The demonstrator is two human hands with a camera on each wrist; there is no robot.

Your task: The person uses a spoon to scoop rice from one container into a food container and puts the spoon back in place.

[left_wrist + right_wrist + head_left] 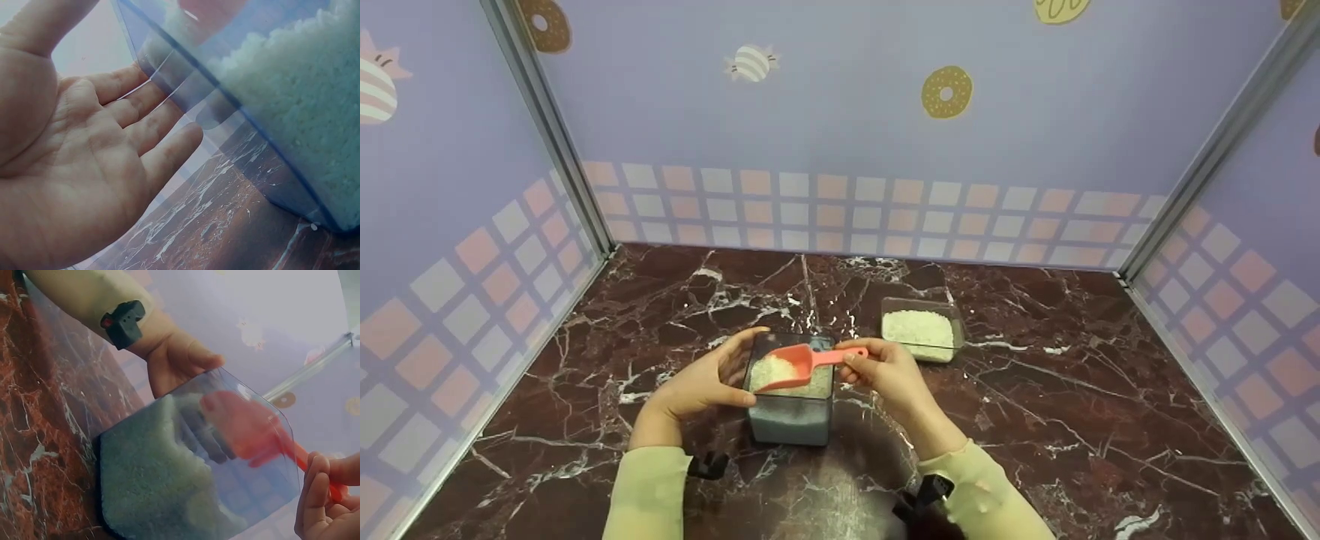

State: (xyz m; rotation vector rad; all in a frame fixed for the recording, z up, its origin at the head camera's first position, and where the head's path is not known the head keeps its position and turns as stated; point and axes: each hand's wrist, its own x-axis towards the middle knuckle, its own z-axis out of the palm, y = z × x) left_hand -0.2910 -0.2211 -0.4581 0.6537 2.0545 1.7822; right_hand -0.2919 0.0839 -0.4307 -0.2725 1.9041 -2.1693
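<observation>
Red plastic scoop [801,361], handle pinched by my right hand [891,373], bowl loaded with white grains [772,369], sits within the upper part of a clear container [790,426], lower centre. My left hand [699,384] spreads wide, touching the container's left side. Right of centre, a shallow tray [958,331] of grains rests on marbled tabletop [1080,420].

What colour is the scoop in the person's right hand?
The scoop is coral red, clearest in the head view.
</observation>
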